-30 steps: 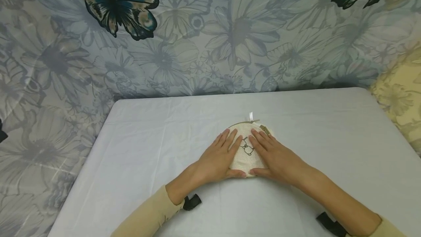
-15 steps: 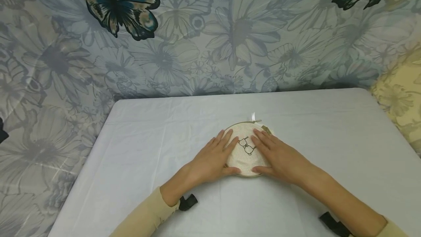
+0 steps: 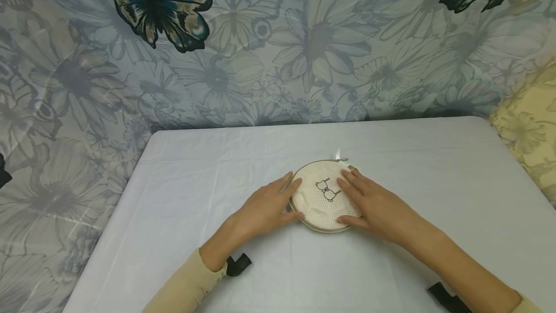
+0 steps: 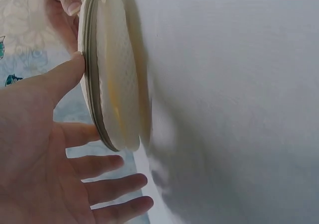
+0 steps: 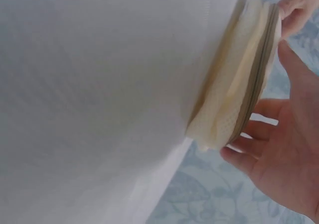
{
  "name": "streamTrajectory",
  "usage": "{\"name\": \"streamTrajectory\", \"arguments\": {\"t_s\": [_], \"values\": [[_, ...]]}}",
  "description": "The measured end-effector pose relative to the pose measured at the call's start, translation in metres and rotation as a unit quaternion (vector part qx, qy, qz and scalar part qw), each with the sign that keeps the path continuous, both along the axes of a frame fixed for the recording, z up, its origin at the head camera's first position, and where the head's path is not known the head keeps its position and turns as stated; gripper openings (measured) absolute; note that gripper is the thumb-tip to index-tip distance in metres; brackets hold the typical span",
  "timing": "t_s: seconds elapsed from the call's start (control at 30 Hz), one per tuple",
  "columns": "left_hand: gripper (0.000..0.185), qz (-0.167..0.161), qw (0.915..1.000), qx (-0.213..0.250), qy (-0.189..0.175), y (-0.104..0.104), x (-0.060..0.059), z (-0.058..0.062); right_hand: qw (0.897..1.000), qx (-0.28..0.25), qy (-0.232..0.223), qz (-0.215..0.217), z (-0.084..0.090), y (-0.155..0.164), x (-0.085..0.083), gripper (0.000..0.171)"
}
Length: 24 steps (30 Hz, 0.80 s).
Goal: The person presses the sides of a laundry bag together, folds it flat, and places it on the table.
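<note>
A round embroidery hoop (image 3: 323, 196) with cream cloth and a small black stitched figure lies flat near the middle of the table. My left hand (image 3: 271, 204) lies with straight fingers against the hoop's left rim, thumb at the near edge. My right hand (image 3: 371, 202) rests flat on the hoop's right side, fingers on the cloth. In the left wrist view the hoop (image 4: 107, 74) is seen edge-on, with my left hand (image 4: 55, 154) spread and its thumb touching the rim. The right wrist view shows the hoop (image 5: 241, 92) beside my open right hand (image 5: 284, 154).
The table (image 3: 208, 168) is covered with a white cloth. Behind it hangs a fabric backdrop (image 3: 278, 37) printed with flowers and butterflies. A yellowish cloth (image 3: 532, 124) stands at the right. Black wrist straps (image 3: 238, 263) show by my sleeves.
Both hands have slid apart from the middle of the cloth to the hoop's sides, uncovering the stitched figure. The hoop has stayed in place.
</note>
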State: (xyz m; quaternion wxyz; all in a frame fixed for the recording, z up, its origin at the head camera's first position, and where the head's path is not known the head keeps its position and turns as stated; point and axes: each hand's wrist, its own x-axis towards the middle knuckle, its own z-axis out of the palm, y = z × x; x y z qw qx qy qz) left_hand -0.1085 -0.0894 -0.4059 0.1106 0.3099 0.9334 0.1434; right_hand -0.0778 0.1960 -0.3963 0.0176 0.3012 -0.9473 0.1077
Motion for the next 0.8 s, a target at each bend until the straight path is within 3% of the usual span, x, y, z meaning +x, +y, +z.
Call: {"name": "streamTrajectory", "arguments": {"t_s": [0.3,0.8], "values": [[0.082,0.012,0.9996,0.024,-0.003,-0.011,-0.003,0.002,0.998,-0.05,-0.013,-0.021,0.002,0.005,0.0,0.071],[0.077,0.041,0.9991,-0.006,-0.012,-0.027,-0.004,0.003,0.997,-0.064,0.031,-0.035,0.003,0.012,0.002,0.068]]}}
